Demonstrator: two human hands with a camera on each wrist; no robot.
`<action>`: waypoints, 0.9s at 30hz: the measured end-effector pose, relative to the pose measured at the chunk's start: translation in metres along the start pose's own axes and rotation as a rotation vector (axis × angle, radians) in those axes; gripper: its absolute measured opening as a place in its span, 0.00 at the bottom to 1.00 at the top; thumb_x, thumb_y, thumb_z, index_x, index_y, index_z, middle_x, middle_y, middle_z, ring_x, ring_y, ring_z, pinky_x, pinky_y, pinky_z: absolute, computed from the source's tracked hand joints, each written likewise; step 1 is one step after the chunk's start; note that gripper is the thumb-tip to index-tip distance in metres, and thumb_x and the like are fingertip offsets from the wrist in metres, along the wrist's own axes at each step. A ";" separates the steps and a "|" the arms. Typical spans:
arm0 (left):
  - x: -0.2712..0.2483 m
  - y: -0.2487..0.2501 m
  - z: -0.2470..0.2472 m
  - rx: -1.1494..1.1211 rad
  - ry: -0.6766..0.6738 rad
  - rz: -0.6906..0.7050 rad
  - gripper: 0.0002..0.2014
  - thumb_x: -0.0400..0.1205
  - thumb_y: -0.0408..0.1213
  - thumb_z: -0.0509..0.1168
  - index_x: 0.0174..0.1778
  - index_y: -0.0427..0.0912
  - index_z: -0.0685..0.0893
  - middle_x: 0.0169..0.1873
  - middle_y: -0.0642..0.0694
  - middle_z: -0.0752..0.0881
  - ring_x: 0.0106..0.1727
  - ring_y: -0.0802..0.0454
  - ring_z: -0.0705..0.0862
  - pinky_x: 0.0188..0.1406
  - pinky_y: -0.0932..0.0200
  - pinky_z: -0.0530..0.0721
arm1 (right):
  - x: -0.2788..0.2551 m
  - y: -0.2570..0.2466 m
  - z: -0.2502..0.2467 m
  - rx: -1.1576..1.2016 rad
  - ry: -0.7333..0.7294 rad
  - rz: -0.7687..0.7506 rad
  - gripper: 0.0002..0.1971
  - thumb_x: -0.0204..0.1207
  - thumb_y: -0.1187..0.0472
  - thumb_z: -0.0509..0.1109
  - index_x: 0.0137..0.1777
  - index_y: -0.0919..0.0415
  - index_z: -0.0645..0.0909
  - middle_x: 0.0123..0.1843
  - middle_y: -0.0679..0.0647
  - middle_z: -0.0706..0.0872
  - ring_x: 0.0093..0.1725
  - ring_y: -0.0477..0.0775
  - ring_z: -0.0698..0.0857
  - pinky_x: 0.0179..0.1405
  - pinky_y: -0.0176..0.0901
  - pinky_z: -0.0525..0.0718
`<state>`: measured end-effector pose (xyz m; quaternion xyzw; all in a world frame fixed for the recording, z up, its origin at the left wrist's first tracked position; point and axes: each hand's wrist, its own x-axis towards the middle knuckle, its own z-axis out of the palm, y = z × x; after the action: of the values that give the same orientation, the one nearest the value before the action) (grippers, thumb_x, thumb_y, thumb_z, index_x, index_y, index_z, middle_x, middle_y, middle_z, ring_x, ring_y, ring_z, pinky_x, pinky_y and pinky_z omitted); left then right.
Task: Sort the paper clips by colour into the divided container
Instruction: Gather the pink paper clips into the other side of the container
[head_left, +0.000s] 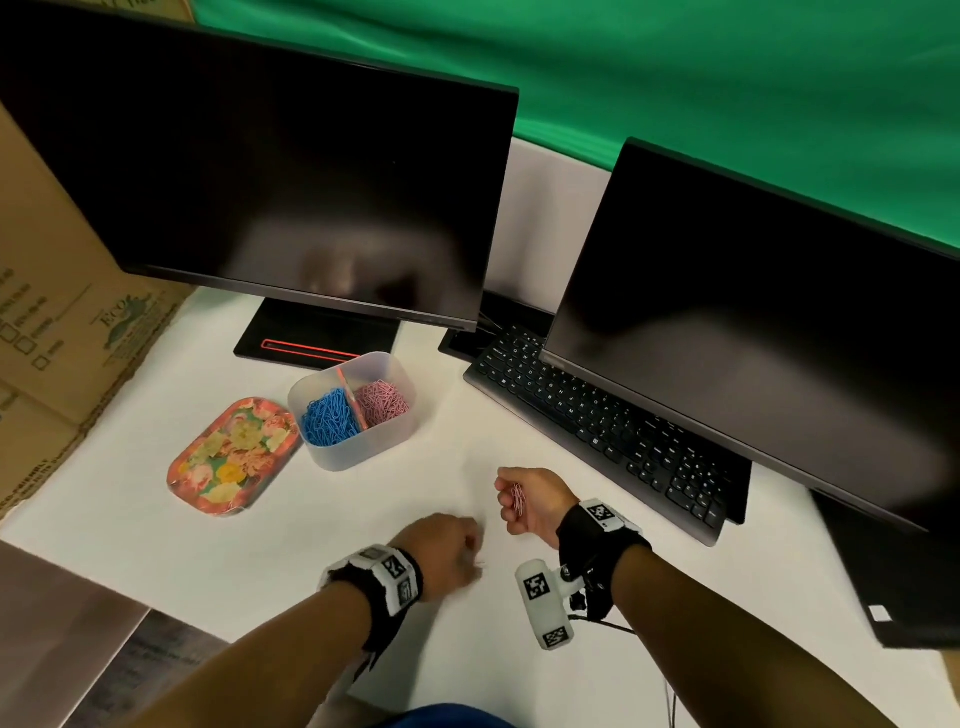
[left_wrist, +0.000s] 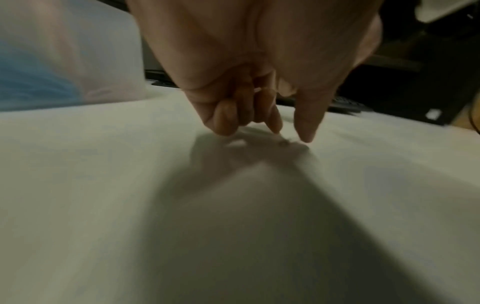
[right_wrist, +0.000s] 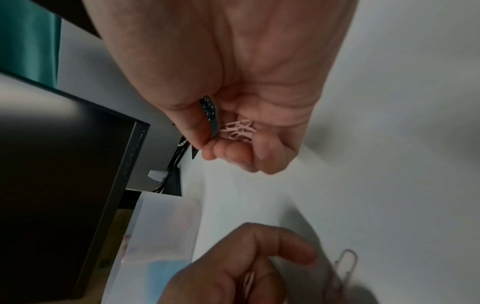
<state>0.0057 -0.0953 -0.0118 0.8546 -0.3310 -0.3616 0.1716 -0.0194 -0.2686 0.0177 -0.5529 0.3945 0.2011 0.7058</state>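
The clear divided container (head_left: 363, 451) stands left of centre on the white table, with blue clips (head_left: 330, 415) in its left compartment and pink clips (head_left: 383, 397) in its right. My right hand (head_left: 511, 501) is turned palm-up just above the table and cups several pink paper clips (right_wrist: 239, 129) in its curled fingers. My left hand (head_left: 449, 553) is beside it, knuckles up and fingers curled. Its thumb and forefinger (left_wrist: 291, 134) pinch down on a pink clip (right_wrist: 346, 265) lying on the table. A pale sliver shows between its curled fingers (left_wrist: 257, 90).
A floral tray (head_left: 234, 457) lies left of the container. Two dark monitors (head_left: 291, 182) and a black keyboard (head_left: 597, 415) fill the back and right. A cardboard box (head_left: 57, 322) stands at the left. The table edge (head_left: 104, 582) runs at the lower left.
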 end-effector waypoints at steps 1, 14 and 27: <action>-0.002 0.003 0.004 0.077 0.017 0.028 0.07 0.77 0.46 0.65 0.47 0.50 0.80 0.47 0.49 0.85 0.48 0.48 0.83 0.48 0.57 0.80 | 0.000 0.001 -0.001 -0.010 0.014 -0.005 0.13 0.81 0.58 0.62 0.35 0.60 0.75 0.26 0.53 0.72 0.21 0.50 0.69 0.24 0.37 0.61; 0.001 0.006 -0.016 -0.276 0.218 -0.045 0.06 0.78 0.35 0.62 0.37 0.51 0.78 0.38 0.53 0.83 0.41 0.52 0.80 0.40 0.64 0.73 | -0.007 -0.014 0.015 -0.072 0.045 -0.045 0.13 0.82 0.62 0.60 0.37 0.65 0.78 0.29 0.57 0.73 0.24 0.54 0.73 0.21 0.38 0.70; 0.012 -0.030 -0.162 -1.343 0.616 -0.355 0.08 0.82 0.23 0.57 0.52 0.33 0.81 0.40 0.34 0.87 0.35 0.43 0.89 0.37 0.52 0.90 | 0.010 -0.124 0.125 -0.119 -0.029 -0.215 0.10 0.79 0.70 0.61 0.36 0.62 0.76 0.34 0.58 0.79 0.32 0.55 0.81 0.47 0.51 0.87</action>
<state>0.1435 -0.0730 0.0761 0.6693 0.1656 -0.2528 0.6787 0.1178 -0.1904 0.0968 -0.6298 0.3099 0.1553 0.6951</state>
